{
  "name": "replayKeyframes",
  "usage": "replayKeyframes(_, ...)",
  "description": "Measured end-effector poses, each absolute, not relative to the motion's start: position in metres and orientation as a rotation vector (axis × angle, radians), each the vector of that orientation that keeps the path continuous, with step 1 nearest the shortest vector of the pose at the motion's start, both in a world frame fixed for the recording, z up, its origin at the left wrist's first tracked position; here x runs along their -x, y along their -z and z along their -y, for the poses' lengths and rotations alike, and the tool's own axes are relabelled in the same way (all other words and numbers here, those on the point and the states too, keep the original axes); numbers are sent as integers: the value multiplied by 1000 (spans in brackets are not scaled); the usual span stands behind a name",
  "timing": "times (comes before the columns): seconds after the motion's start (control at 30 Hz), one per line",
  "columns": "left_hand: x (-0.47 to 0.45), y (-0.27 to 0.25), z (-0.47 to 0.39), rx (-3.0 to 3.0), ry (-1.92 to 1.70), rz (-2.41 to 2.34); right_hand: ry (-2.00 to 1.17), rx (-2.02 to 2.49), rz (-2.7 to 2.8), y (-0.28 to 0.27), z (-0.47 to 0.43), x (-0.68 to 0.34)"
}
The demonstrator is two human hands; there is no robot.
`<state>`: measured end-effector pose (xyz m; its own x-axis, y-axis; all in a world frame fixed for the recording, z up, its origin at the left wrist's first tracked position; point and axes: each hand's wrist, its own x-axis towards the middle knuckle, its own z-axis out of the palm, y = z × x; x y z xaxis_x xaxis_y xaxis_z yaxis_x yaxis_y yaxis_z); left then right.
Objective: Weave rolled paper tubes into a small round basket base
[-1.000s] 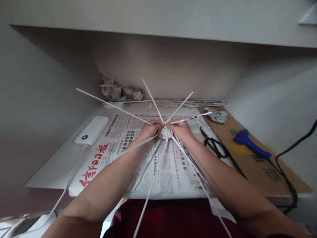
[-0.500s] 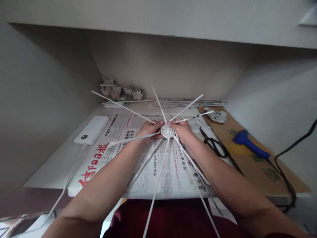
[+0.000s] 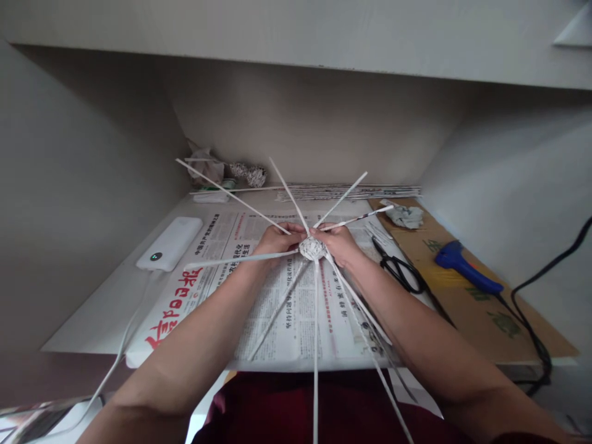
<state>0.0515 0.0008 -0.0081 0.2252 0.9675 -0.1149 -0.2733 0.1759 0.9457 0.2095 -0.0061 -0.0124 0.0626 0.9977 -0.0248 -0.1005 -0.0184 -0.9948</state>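
Note:
A small round piece of paper weaving (image 3: 312, 248) is held up over the newspaper (image 3: 277, 290), with several long white rolled-paper strips fanning out from it. My left hand (image 3: 282, 240) is closed on its left edge, thumb on top. On the right edge my right hand (image 3: 337, 239) pinches the same weaving, thumb near the far strips. The thumbs almost meet at its far side. One strip (image 3: 316, 351) runs straight toward my body; others hang past my right forearm. The undersides of my fingers are hidden.
A white power bank (image 3: 171, 243) with a cable lies left. Black scissors (image 3: 401, 272) and a blue glue gun (image 3: 467, 269) lie right, the gun on cardboard (image 3: 499, 327). Rolled paper sticks (image 3: 351, 192), crumpled paper (image 3: 406, 216) and woven pieces (image 3: 250, 174) are farther back.
The weaving has tilted and turned slightly in my hands. Its near strip has swung to the right, and the far strips have shifted a little. Both hands keep their hold.

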Motion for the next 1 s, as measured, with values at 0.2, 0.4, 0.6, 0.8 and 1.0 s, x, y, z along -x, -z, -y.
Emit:
replayKeyframes(0.2, -54, 11, -2, -995, -1110, -904, -1265, 1149, 1049, 15, 5, -210)
replayKeyframes(0.4, -59, 15, -4, -1088, -1183, -916, -1250, 1181, 1065, 20, 3, -210)
replayKeyframes(0.6, -38, 3, -7, -1142, -933, -813, -1310, 1151, 1053, 14, 2, -214)
replayKeyframes(0.8, -23, 4, -18, -1129, -879, -909, -1324, 1156, 1052, 13, 0, -217)
replayKeyframes(1.0, -33, 15, -17, -1150, -886, -946, -1348, 1177, 1151, 20, 8, -208)
